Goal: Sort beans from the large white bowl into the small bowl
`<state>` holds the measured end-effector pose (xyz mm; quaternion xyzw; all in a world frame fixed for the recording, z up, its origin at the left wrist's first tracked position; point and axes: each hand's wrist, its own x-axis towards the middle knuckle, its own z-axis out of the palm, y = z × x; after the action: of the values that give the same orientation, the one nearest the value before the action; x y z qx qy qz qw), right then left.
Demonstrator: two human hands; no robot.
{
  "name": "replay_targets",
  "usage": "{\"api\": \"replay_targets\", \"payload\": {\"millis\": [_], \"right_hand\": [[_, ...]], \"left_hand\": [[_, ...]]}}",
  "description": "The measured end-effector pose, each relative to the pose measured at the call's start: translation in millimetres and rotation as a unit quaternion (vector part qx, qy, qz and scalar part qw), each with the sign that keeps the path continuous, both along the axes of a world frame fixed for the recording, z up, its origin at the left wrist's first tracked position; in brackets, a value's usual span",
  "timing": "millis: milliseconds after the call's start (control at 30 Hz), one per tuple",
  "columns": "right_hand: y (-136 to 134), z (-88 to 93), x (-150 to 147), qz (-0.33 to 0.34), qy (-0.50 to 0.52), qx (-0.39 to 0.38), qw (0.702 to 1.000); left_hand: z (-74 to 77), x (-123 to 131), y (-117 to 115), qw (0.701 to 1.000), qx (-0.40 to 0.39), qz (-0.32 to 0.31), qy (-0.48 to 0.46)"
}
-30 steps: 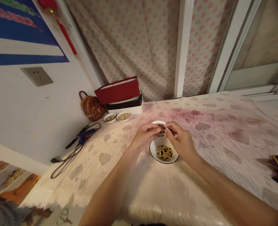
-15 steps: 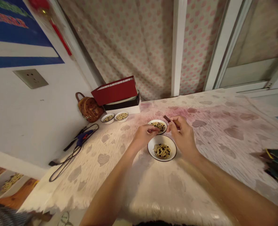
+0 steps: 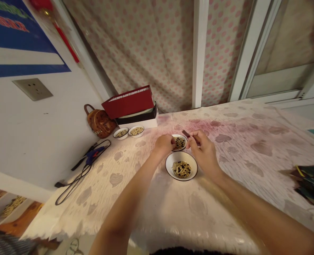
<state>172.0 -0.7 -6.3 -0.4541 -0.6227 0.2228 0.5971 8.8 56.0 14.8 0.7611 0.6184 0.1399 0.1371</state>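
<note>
The table (image 3: 252,152) spreads across most of the view under a pale leaf-printed cloth, its far edge running along the foot of a polka-dot curtain (image 3: 135,42) and its near-left edge ending in a ragged fringe. A wide stretch of cloth opens on the right, between the right hand (image 3: 192,137) and a dark green bundle (image 3: 312,182) at the right side; another lies on the left, between the left forearm and a blue tool with a looped cord (image 3: 94,156). At the far left, near the wall, a red box (image 3: 130,102) leans on a black-and-white box (image 3: 143,123), with a brown backpack (image 3: 101,123) beside them. The right hand pinches a small brown strip; the left hand (image 3: 164,144) has its fingers drawn together at the left of the far bowl (image 3: 182,136), and whether they hold anything cannot be told. The near bowl (image 3: 168,165), the largest, sits well in from the near edge, yellow and black beads (image 3: 181,169) gathered in its bottom. The far bowl stands just beyond, its similar mix partly covered by the left hand. Two small bowls (image 3: 136,136) stand side by side before the boxes, the right one's contents paler. The brown strip (image 3: 185,134) angles up near the far bowl's right rim.
</note>
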Motion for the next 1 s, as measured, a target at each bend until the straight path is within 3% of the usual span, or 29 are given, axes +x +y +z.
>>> {"api": "replay_targets", "payload": {"millis": [100,167,267,333,433,500,733,1000], "right_hand": [[-0.3,-0.1,-0.6,0.003,0.001,0.005,1.0],[-0.9,0.1,-1.2,0.003,-0.001,0.005,1.0],[-2.9,0.8,-3.0,0.012,-0.007,-0.005,1.0],[-4.7,1.5,-4.4,0.027,-0.015,-0.016,0.999],[-6.8,1.9,-6.3,0.038,-0.031,-0.032,0.998],[-7.4,1.7,-6.9,0.04,-0.039,-0.04,0.998],[-7.8,0.4,-7.9,0.046,-0.071,-0.033,0.996],[-9.7,1.5,-8.3,0.045,-0.087,-0.025,0.995]], "left_hand": [[-9.4,-5.0,-0.6,0.99,0.021,0.01,-0.136],[-14.4,-8.6,-4.8,0.953,0.001,0.012,-0.302],[-16.5,-12.7,-17.6,0.832,-0.071,-0.008,-0.551],[-14.5,-13.9,-27.6,0.754,-0.116,-0.017,-0.646],[-9.8,-13.7,-38.3,0.689,-0.154,-0.015,-0.708],[-7.3,-13.1,-41.1,0.675,-0.16,-0.015,-0.72],[-7.1,-12.9,-41.3,0.666,-0.165,-0.03,-0.727],[-9.1,-13.1,-41.5,0.678,-0.162,-0.04,-0.716]]}}
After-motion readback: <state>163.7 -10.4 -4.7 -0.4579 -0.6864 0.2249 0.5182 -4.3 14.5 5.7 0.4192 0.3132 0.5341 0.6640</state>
